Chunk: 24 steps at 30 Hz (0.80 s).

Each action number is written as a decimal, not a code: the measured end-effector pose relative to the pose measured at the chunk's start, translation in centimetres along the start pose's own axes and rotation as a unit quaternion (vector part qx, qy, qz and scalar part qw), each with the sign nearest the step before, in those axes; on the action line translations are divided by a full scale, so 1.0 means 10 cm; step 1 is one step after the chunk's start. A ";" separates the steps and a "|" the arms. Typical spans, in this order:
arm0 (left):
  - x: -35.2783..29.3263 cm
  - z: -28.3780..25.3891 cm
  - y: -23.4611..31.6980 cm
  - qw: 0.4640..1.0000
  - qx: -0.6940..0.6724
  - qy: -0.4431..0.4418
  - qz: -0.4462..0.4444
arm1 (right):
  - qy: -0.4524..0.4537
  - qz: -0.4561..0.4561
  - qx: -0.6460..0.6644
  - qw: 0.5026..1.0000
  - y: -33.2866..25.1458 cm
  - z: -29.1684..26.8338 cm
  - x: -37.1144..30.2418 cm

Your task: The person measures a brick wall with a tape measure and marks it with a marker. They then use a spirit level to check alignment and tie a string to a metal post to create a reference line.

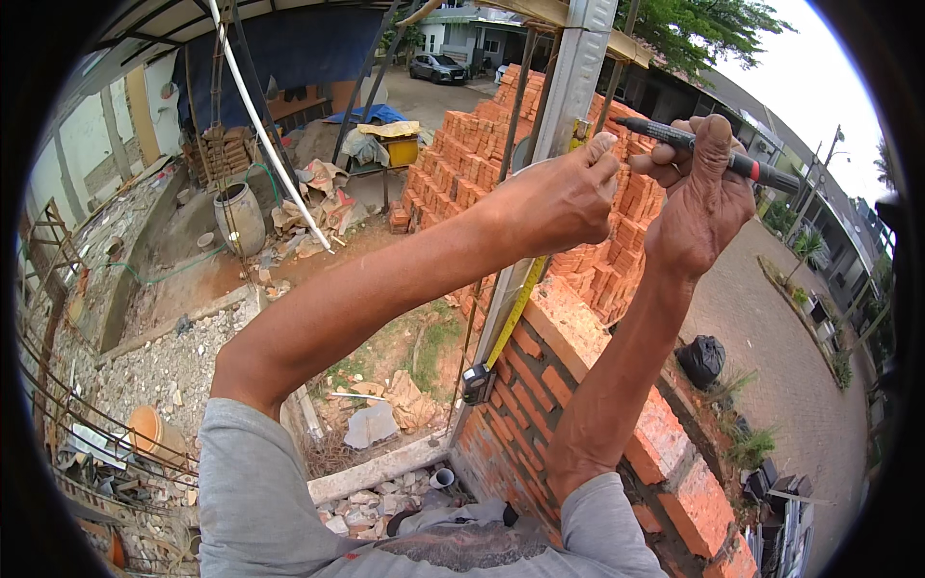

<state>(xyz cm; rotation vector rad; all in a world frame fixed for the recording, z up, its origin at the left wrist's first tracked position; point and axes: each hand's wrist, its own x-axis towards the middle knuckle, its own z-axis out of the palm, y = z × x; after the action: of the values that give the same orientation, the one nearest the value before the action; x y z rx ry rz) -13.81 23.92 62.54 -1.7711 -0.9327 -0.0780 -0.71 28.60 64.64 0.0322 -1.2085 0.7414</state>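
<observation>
My right hand (701, 197) is raised at the upper right, its thumb and fingers closed round a black marker (679, 137) with a red band. The marker lies nearly level, its narrow tip pointing left. My left hand (568, 197) is closed in front of a grey metal post (576, 72), its fingers curled; what they hold, if anything, is hidden. A yellow tape measure blade (518, 306) runs along the post and passes behind that hand, showing again just above it. Its black case (477, 382) hangs at the lower end, beside the brick wall (528, 390).
Stacked orange bricks (462, 159) stand behind the post. A white pole (270, 135) leans at the left, near a large clay jar (239, 220). Rubble (183, 371) and thin rods lie lower left. A black bag (703, 361) sits by the paved road (771, 308) at right.
</observation>
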 end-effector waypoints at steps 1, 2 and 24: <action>0.00 0.00 0.00 1.000 -0.008 0.012 -0.002 | 0.010 -0.010 -0.003 1.000 0.04 0.03 0.03; 0.00 0.00 0.00 1.000 -0.016 0.009 -0.003 | 0.009 -0.001 -0.014 1.000 0.06 0.04 0.04; -0.02 0.11 0.00 0.998 -0.058 0.027 -0.009 | -0.034 -0.016 -0.033 0.999 0.30 0.12 0.09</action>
<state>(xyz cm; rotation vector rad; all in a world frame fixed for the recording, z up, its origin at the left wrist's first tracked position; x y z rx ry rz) -14.38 24.74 62.00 -1.8592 -0.9201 -0.1951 -3.15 30.87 64.75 0.0207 -1.2941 0.6768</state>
